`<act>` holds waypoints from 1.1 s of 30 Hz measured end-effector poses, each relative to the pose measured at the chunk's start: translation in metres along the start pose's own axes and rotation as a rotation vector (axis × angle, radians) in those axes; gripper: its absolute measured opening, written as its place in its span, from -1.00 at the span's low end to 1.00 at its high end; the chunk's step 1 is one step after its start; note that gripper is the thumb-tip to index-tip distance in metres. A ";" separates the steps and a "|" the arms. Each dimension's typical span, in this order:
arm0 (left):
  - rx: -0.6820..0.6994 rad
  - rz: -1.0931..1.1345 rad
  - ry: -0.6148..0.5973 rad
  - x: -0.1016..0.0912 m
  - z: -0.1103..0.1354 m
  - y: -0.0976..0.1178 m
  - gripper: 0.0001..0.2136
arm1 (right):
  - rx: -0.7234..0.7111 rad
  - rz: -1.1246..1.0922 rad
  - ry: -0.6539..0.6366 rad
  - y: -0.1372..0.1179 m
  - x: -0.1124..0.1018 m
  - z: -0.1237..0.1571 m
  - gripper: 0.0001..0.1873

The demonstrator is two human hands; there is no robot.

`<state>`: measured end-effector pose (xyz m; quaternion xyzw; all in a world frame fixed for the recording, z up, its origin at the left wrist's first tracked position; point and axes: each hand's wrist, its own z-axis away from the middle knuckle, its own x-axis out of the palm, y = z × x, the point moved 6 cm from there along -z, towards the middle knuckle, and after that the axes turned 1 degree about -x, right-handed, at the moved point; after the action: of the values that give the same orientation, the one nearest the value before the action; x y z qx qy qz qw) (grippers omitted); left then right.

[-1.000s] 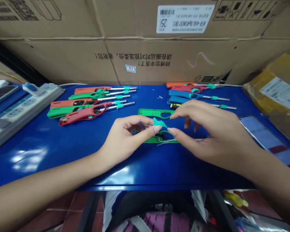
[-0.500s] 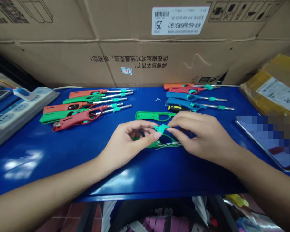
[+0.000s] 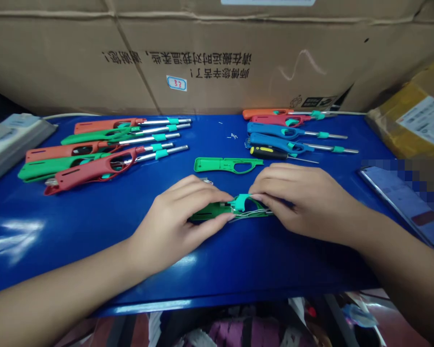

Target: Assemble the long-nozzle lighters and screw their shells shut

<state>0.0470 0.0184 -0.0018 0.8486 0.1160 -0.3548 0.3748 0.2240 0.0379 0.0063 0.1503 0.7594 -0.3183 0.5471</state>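
A green lighter half-shell [image 3: 211, 211] lies on the blue table [image 3: 94, 226] between my hands, with thin wires at its trigger end. My left hand [image 3: 173, 219] grips the shell's handle end, fingers curled over it. My right hand [image 3: 304, 200] pinches a small teal trigger piece [image 3: 241, 201] and presses it into the shell's trigger opening. A second green half-shell [image 3: 227, 165] lies just behind, untouched.
Several red and green stick lighters [image 3: 101, 156] lie at the left, several orange, red and blue ones [image 3: 289, 132] at the back right. A black-and-yellow screwdriver [image 3: 271, 153] lies by them. A phone [image 3: 408, 202] rests at the right, a power strip [image 3: 10, 142] at the left, cardboard boxes [image 3: 217, 53] behind.
Both hands came down from above the table onto the green shell. The teal trigger piece, held in the air before, now sits at the shell's trigger opening. The view moved lower and closer.
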 end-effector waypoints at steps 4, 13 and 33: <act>0.069 -0.009 -0.036 0.002 -0.001 0.005 -0.80 | 0.067 -0.148 -0.064 -0.002 0.004 0.001 -0.79; -0.106 0.072 -0.026 0.007 -0.001 -0.009 -0.89 | -0.009 -0.037 -0.065 -0.010 0.009 0.002 -0.74; -0.049 -0.107 -0.249 0.027 0.008 -0.009 -0.85 | 0.071 0.148 -0.159 0.007 0.004 0.009 -0.80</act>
<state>0.0589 0.0171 -0.0290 0.7813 0.1225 -0.4738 0.3874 0.2329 0.0368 -0.0010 0.1997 0.6886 -0.3148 0.6220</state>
